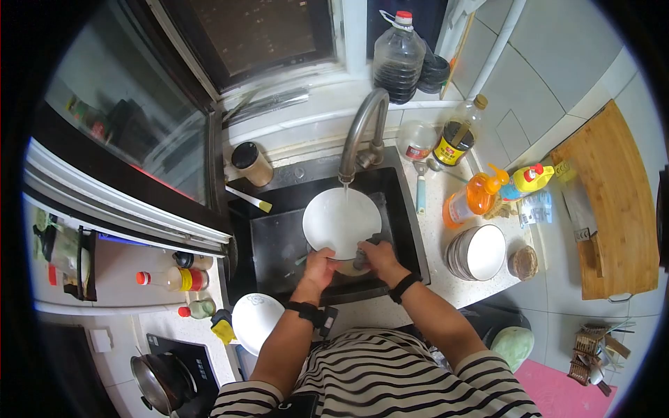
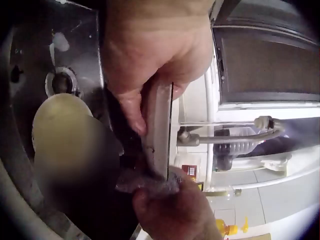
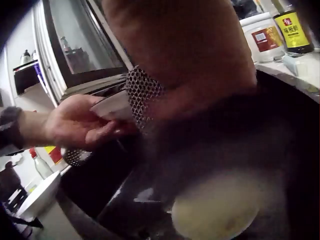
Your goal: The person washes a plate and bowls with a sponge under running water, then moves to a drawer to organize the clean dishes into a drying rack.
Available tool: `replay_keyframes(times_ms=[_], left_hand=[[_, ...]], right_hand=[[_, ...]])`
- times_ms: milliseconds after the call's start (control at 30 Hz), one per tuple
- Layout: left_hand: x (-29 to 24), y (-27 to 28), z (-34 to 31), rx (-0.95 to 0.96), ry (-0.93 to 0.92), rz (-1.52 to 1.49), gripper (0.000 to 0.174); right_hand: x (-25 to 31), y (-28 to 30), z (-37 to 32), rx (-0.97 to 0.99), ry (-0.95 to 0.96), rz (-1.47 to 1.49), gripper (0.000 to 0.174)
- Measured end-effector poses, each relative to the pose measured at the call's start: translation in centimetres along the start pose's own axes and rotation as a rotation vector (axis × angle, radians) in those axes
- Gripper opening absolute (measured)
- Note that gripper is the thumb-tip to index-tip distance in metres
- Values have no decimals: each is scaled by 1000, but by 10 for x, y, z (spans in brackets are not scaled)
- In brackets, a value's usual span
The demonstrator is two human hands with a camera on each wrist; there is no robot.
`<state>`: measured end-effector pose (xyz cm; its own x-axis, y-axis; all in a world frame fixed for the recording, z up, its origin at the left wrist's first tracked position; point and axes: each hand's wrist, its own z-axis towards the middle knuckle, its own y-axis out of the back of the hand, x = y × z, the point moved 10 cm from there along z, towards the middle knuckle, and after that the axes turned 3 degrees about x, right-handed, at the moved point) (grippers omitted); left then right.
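Observation:
A white plate [image 1: 341, 221] is held over the black sink [image 1: 268, 240], under a thin stream from the faucet [image 1: 362, 129]. The left hand [image 1: 320, 269] grips its lower left edge, thumb on one face and fingers on the other. At the lower right edge, the right hand [image 1: 381, 259] presses a grey mesh scrubber [image 3: 141, 95] round the rim. In the left wrist view the plate [image 2: 159, 132] is seen edge-on between the left hand [image 2: 157, 50] and the right hand [image 2: 175, 212]. Below, a pale yellowish bowl [image 3: 215, 205] lies in the sink.
Stacked bowls [image 1: 486, 252], an orange pump bottle [image 1: 468, 202] and a sauce bottle [image 1: 456, 139] stand on the right counter. Left of the sink are a white dish [image 1: 256, 322] and a dark-lidded jar [image 1: 252, 166]. A knife [image 1: 580, 216] rests by the wooden board [image 1: 620, 209].

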<state>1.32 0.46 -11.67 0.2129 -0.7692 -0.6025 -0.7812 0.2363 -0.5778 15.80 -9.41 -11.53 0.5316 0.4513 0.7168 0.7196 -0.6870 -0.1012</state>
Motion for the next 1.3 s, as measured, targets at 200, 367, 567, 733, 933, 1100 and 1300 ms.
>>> replay_keyframes(times_ms=[200, 367, 567, 733, 933, 1100, 1300], left_hand=[[-22, 14, -9, 128, 228, 284, 42], [-36, -8, -15, 59, 194, 48, 41], [-18, -15, -21, 6, -119, 24, 36], [-19, 5, -20, -28, -7, 117, 44], [-29, -1, -39, 81, 171, 265, 46], [-21, -8, -47, 208, 300, 257, 48], [-8, -3, -46, 287, 385, 393, 47]], right_hand=[[52, 34, 27, 31, 156, -439, 40], [43, 45, 39, -155, 223, -465, 32], [-12, -9, -1, 12, -44, 167, 28], [-7, 2, 10, 77, -40, -119, 41], [65, 22, 34, 168, 207, -794, 56], [115, -18, 16, 273, 469, -1105, 59], [113, -83, -3, 540, 640, -1389, 63]])
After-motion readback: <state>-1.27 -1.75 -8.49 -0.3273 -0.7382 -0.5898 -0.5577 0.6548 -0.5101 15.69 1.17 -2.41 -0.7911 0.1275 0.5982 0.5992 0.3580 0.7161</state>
